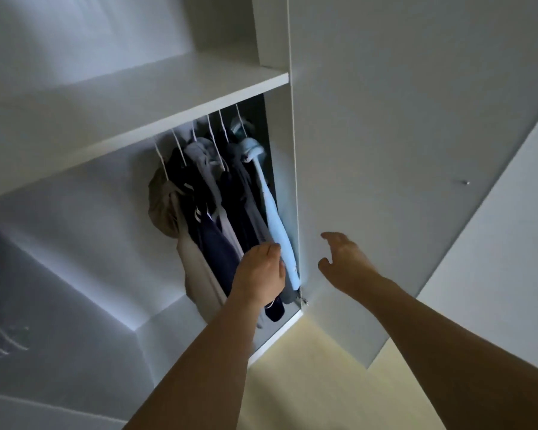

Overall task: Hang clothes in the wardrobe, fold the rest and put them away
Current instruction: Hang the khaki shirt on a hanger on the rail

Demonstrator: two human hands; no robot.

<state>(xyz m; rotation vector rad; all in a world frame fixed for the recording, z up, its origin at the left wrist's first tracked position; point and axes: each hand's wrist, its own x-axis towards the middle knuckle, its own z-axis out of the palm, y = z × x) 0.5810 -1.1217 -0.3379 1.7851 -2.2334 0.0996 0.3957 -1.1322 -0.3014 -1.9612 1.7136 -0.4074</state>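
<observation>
The hanging step looks nearly done; the left hand (261,268) grasps dark hanging fabric beside the light blue garment (277,225), while the right hand (343,259) hovers released, fingers spread, near the wardrobe door (416,150); next probably comes straightening or closing; farther in, the wardrobe (280,187) holds several garments on white hangers (213,135) beneath a shelf (168,97).

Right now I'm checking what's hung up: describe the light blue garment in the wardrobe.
The light blue garment hangs rightmost on the row, on a thin white hanger, beside the wardrobe's right wall. It looks like soft fabric, seen edge-on as a narrow strip with a folded collar on top. A dark grey garment presses against its left. The left hand reaches its lower edge.
</observation>
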